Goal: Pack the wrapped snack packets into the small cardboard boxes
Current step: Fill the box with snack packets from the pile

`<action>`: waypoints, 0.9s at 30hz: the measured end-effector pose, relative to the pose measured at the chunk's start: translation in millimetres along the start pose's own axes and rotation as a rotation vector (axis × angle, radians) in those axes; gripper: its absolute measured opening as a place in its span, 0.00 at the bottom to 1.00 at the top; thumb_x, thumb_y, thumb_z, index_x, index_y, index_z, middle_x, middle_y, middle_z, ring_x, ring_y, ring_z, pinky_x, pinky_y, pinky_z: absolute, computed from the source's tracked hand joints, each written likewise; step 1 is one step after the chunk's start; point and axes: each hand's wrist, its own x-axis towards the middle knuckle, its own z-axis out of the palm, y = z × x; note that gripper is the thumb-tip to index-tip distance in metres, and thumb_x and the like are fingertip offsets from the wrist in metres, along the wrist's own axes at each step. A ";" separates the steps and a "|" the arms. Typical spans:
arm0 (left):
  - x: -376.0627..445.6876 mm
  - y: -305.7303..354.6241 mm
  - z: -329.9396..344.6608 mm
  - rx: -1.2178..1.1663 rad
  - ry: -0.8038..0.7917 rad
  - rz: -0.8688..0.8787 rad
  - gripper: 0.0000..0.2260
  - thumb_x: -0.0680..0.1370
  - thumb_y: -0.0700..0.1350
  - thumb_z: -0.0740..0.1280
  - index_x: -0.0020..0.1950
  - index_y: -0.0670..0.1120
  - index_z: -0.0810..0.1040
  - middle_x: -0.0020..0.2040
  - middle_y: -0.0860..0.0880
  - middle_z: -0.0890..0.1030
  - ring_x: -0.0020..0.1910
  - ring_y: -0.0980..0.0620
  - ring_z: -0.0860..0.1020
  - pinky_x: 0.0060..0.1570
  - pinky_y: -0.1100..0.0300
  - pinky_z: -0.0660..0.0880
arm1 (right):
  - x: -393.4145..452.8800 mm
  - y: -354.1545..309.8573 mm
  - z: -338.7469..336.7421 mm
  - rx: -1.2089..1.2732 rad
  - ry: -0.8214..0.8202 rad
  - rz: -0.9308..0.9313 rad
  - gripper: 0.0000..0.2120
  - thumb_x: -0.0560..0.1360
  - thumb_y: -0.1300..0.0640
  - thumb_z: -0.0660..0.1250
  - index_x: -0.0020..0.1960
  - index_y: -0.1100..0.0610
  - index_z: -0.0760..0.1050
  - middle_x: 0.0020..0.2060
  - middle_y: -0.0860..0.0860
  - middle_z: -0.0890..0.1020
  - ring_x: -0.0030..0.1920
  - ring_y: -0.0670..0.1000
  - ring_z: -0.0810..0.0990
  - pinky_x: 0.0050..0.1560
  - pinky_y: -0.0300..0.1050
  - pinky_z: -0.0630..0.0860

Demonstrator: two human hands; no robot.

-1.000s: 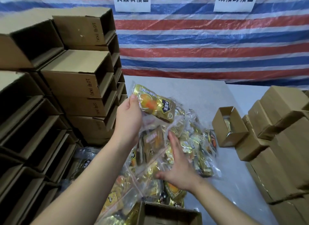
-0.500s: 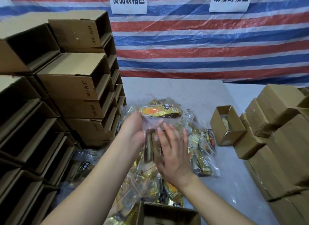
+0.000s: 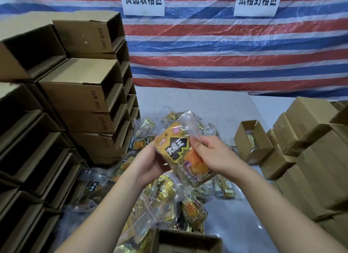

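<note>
**Packet in Hand, Most of the Pile Still Waiting**

Plainly, the job was only partly done. Both hands held one yellow snack packet [image 3: 185, 154] in its clear wrap, lifted above the heap of loose packets [image 3: 169, 196] on the grey counter [image 3: 235, 224]. The left hand [image 3: 148, 164] cupped the packet from beneath and behind, fingers curled round its edge; the right hand [image 3: 211, 154] pinched the wrap near its upper right side, thumb on the front.

An open box [image 3: 188, 241] stood at the near edge, just below the hands, and looked the likely place for this packet (though that was a guess). Another small open box [image 3: 250, 139] stood on the right of the counter with something gold inside. Closed boxes [image 3: 310, 158] were stacked at the right, seemingly finished work, while a tall stack of empty boxes [image 3: 75, 102] rose on the left. With so many packets loose and so many boxes unfilled, much remained.

The near box was cut off by the frame's bottom edge, and its inside showed only dark. The closed boxes' contents could not be seen. How many packets lay in the right-hand open box was unclear, and the left fingers were mostly hidden behind the packet.
</note>
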 end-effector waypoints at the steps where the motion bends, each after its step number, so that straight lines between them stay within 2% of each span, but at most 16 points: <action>1: -0.4 -2.7 -0.1 -0.062 -0.040 0.000 0.24 0.83 0.59 0.56 0.61 0.44 0.82 0.59 0.42 0.82 0.52 0.45 0.82 0.54 0.46 0.79 | 3.1 1.9 1.5 0.050 0.011 0.043 0.19 0.82 0.45 0.59 0.35 0.43 0.80 0.25 0.45 0.75 0.26 0.46 0.74 0.29 0.38 0.71; 4: -3.3 -9.8 -0.3 -0.182 -0.162 0.001 0.33 0.76 0.71 0.53 0.61 0.48 0.83 0.63 0.42 0.81 0.59 0.44 0.81 0.62 0.43 0.75 | 10.0 7.2 5.8 0.197 0.011 0.175 0.19 0.82 0.49 0.62 0.36 0.49 0.83 0.27 0.47 0.78 0.27 0.46 0.77 0.33 0.40 0.76; 6: -6.4 -13.0 -2.0 -0.221 -0.219 -0.002 0.39 0.70 0.75 0.56 0.63 0.46 0.82 0.65 0.41 0.79 0.64 0.41 0.78 0.68 0.38 0.68 | 13.9 12.3 7.2 0.218 0.050 0.222 0.13 0.80 0.52 0.66 0.41 0.57 0.82 0.31 0.50 0.81 0.31 0.48 0.80 0.35 0.44 0.80; 7: -8.6 -13.8 -2.7 -0.237 -0.258 0.001 0.41 0.68 0.75 0.57 0.64 0.45 0.81 0.66 0.40 0.78 0.65 0.40 0.76 0.68 0.37 0.67 | 15.7 15.0 7.3 0.175 0.095 0.223 0.12 0.79 0.52 0.69 0.41 0.58 0.81 0.31 0.49 0.81 0.31 0.48 0.80 0.37 0.46 0.79; 9: -13.6 -12.7 -1.1 -0.207 -0.316 0.025 0.42 0.66 0.73 0.63 0.67 0.43 0.78 0.66 0.40 0.78 0.64 0.40 0.77 0.63 0.40 0.72 | 20.0 21.3 8.9 0.002 0.230 0.209 0.11 0.77 0.52 0.71 0.37 0.53 0.75 0.30 0.45 0.78 0.31 0.46 0.77 0.38 0.44 0.75; 10: -15.6 -13.4 2.1 -0.112 -0.283 0.044 0.39 0.67 0.69 0.67 0.68 0.42 0.76 0.64 0.40 0.79 0.61 0.41 0.79 0.59 0.43 0.76 | 21.3 24.0 11.0 -0.103 0.301 0.197 0.11 0.76 0.52 0.71 0.38 0.52 0.73 0.31 0.44 0.77 0.31 0.44 0.76 0.38 0.43 0.71; 12: -16.1 -15.9 11.3 0.070 -0.136 0.068 0.30 0.72 0.55 0.72 0.67 0.38 0.74 0.55 0.40 0.81 0.49 0.42 0.80 0.48 0.48 0.78 | 19.7 28.8 17.0 -0.295 0.424 0.160 0.08 0.77 0.49 0.70 0.49 0.51 0.72 0.42 0.44 0.77 0.41 0.44 0.77 0.42 0.42 0.68; 13: -14.7 -17.5 15.4 0.085 -0.062 0.078 0.25 0.74 0.49 0.72 0.66 0.36 0.74 0.51 0.41 0.82 0.44 0.43 0.80 0.44 0.50 0.78 | 16.6 31.5 19.7 -0.351 0.449 0.133 0.13 0.77 0.46 0.68 0.56 0.51 0.72 0.50 0.45 0.76 0.49 0.46 0.77 0.48 0.42 0.69; 14: -13.4 -18.4 18.7 0.081 -0.003 0.087 0.19 0.77 0.44 0.69 0.64 0.36 0.74 0.45 0.43 0.82 0.37 0.44 0.79 0.40 0.52 0.77 | 12.4 34.8 22.9 -0.361 0.421 0.103 0.21 0.76 0.42 0.66 0.64 0.51 0.70 0.57 0.46 0.74 0.58 0.47 0.75 0.54 0.42 0.69; 16: -13.7 -16.0 22.4 0.084 0.064 0.100 0.09 0.80 0.40 0.65 0.59 0.38 0.76 0.36 0.46 0.80 0.30 0.48 0.76 0.37 0.55 0.75 | 1.8 37.9 29.8 -0.312 0.244 0.096 0.40 0.69 0.29 0.63 0.75 0.45 0.59 0.70 0.45 0.69 0.67 0.47 0.71 0.62 0.44 0.69; 18: -14.4 -13.7 24.2 0.090 0.050 0.107 0.05 0.81 0.38 0.62 0.52 0.40 0.77 0.33 0.48 0.80 0.28 0.51 0.77 0.32 0.61 0.74 | -6.2 38.7 33.6 -0.405 0.054 0.105 0.52 0.60 0.22 0.64 0.77 0.39 0.47 0.73 0.38 0.63 0.68 0.44 0.69 0.64 0.44 0.69; 20: -16.9 -12.8 28.9 0.131 0.006 0.129 0.06 0.81 0.37 0.62 0.48 0.42 0.77 0.30 0.49 0.80 0.25 0.53 0.78 0.26 0.65 0.73 | -7.0 40.5 30.7 -0.432 -0.046 0.131 0.59 0.57 0.25 0.70 0.78 0.38 0.43 0.77 0.41 0.61 0.72 0.47 0.68 0.69 0.50 0.70; 22: -18.8 -12.8 35.9 0.228 -0.011 0.160 0.06 0.81 0.38 0.63 0.54 0.42 0.78 0.34 0.47 0.82 0.28 0.51 0.79 0.30 0.64 0.74 | -3.6 41.7 23.6 -0.355 -0.063 0.169 0.59 0.59 0.32 0.76 0.79 0.40 0.45 0.73 0.44 0.69 0.67 0.48 0.73 0.64 0.48 0.74; 23: -18.6 -12.6 39.9 0.259 -0.013 0.179 0.07 0.81 0.40 0.63 0.57 0.43 0.78 0.37 0.45 0.83 0.32 0.49 0.79 0.36 0.61 0.75 | -2.7 42.2 20.7 -0.330 -0.048 0.171 0.57 0.60 0.35 0.78 0.79 0.42 0.48 0.68 0.40 0.73 0.63 0.46 0.75 0.58 0.41 0.76; 25: -16.6 -13.7 46.3 0.294 -0.018 0.222 0.09 0.81 0.44 0.63 0.59 0.43 0.78 0.42 0.42 0.81 0.40 0.46 0.77 0.43 0.54 0.73 | -2.5 43.4 16.9 -0.283 0.027 0.144 0.52 0.62 0.41 0.80 0.77 0.43 0.55 0.55 0.31 0.73 0.57 0.41 0.75 0.46 0.27 0.69; 27: -16.4 -16.2 52.2 0.313 -0.027 0.251 0.14 0.81 0.51 0.64 0.59 0.43 0.78 0.44 0.38 0.80 0.43 0.44 0.77 0.45 0.50 0.73 | -3.1 47.0 15.7 -0.222 0.088 0.123 0.47 0.63 0.44 0.81 0.75 0.41 0.60 0.49 0.31 0.72 0.52 0.38 0.75 0.44 0.26 0.67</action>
